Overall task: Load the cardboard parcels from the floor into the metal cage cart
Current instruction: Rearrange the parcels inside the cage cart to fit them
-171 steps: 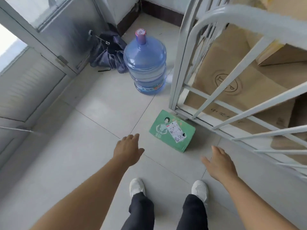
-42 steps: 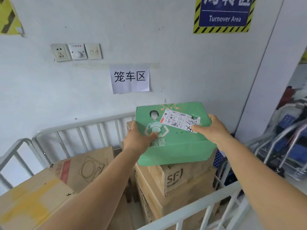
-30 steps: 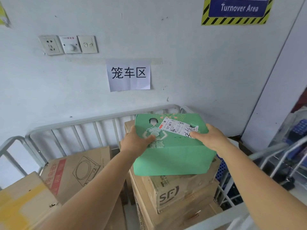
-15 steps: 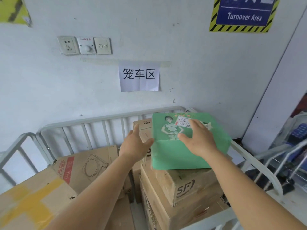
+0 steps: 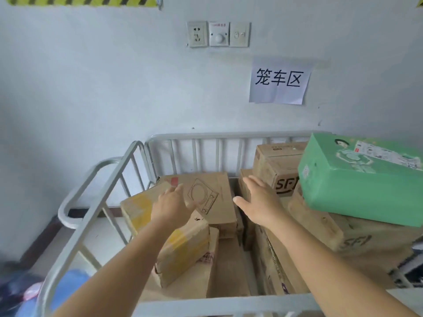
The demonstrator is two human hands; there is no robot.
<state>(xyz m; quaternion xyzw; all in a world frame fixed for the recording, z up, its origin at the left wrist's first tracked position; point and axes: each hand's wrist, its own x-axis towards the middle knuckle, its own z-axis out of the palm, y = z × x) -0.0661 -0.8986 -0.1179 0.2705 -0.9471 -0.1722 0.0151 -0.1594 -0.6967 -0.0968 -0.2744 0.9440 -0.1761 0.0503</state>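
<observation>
Green against all the brown, the green parcel (image 5: 361, 179) sat on top of the tall stack of SF-marked boxes (image 5: 320, 227) at the right side of the metal cage cart (image 5: 100, 202), likely put there because that stack gave it a flat seat well inside the rails. It lay slightly tilted, one corner jutting past the box beneath, so it looked settled but not squared up. Its top showed a printed figure and a white shipping label; its near face was plain green card, unmarked and uncrushed.

Both hands hovered over the cart's interior, left of the green parcel and clear of it. The left hand (image 5: 171, 204) hung above the yellow-taped box (image 5: 169, 236), its grip loose, fingers spread, nothing in it. The right hand (image 5: 258, 204) was likewise open and empty, palm down near the smaller SF box (image 5: 277, 170). I judged this parcel loaded.
</observation>
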